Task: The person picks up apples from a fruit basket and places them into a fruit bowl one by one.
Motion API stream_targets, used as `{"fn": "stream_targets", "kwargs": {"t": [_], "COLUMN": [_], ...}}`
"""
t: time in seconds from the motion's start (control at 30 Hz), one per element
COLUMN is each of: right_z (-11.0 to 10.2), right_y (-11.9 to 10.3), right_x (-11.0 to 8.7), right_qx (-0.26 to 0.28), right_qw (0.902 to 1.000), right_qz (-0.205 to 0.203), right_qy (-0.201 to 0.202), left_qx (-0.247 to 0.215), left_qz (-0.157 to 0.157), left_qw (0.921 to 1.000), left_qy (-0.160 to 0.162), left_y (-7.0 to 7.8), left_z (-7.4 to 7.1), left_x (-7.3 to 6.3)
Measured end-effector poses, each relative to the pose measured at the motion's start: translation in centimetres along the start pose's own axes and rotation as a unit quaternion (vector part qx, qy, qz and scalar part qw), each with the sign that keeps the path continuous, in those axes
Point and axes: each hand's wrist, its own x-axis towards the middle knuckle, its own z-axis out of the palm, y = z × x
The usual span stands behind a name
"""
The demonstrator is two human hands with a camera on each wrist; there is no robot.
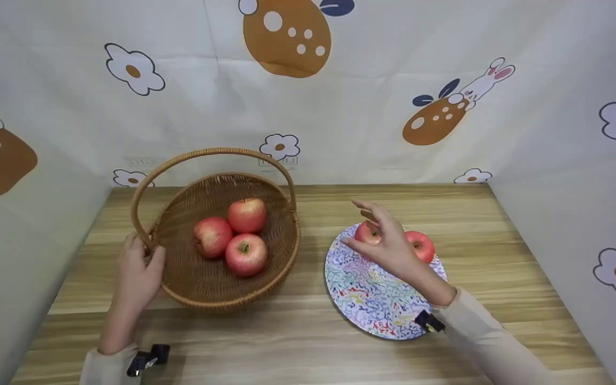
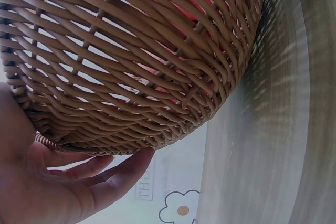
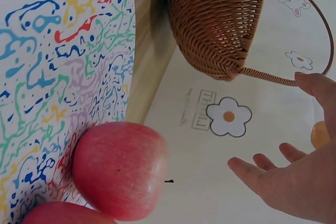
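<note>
A brown wicker basket (image 1: 281, 272) with a tall arched handle stands on the left, three red apples inside. At its left side, near the handle's base, my left hand (image 1: 139, 270) grips the rim; its fingers (image 2: 123, 179) curl against the weave in the left wrist view. To the right lies a round plate (image 1: 372, 305) with a multicoloured squiggle pattern, bearing a red apple (image 1: 366, 233) and another apple (image 1: 421, 247). Above these, my right hand (image 1: 388, 243) hovers with thumb and fingers spread, holding nothing. In the right wrist view that hand (image 3: 294, 177) is apart from the nearer apple (image 3: 121, 169).
The wood-grain table (image 1: 308, 342) is enclosed by pale sheets (image 1: 340, 117) printed with flowers, rabbits and brown shapes. A small black device (image 1: 148, 359) sits on the left cuff and another black device (image 1: 429, 321) on the right one.
</note>
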Motion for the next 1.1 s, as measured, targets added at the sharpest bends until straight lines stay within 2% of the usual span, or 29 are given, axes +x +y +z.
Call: {"fn": "stream_targets", "kwargs": {"t": [0.3, 0.5, 0.73, 1.1], "right_z": [1.2, 2.0, 2.9, 4.3], "right_y": [-0.9, -1.7, -2.3, -3.4], "right_x": [0.3, 0.5, 0.9, 1.3], "right_qx": [0.003, -0.008, -0.001, 0.008], "right_qw": [0.9997, 0.9993, 0.9978, 0.9969], "right_qz": [-0.006, -0.024, -0.049, -0.050], "right_qy": [-0.022, -0.029, -0.045, -0.061], "left_qx": [-0.006, -0.005, 0.008, 0.005], "left_qz": [-0.002, -0.011, -0.006, -0.016], "left_qw": [0.9999, 0.9999, 0.9999, 0.9998], "left_qy": [0.009, 0.004, 0.004, -0.003], "left_y": [-0.2, 0.0, 0.0, 0.0], "left_z": [0.1, 0.1, 0.1, 0.1], "left_x": [0.0, 0.0, 0.1, 0.1]}}
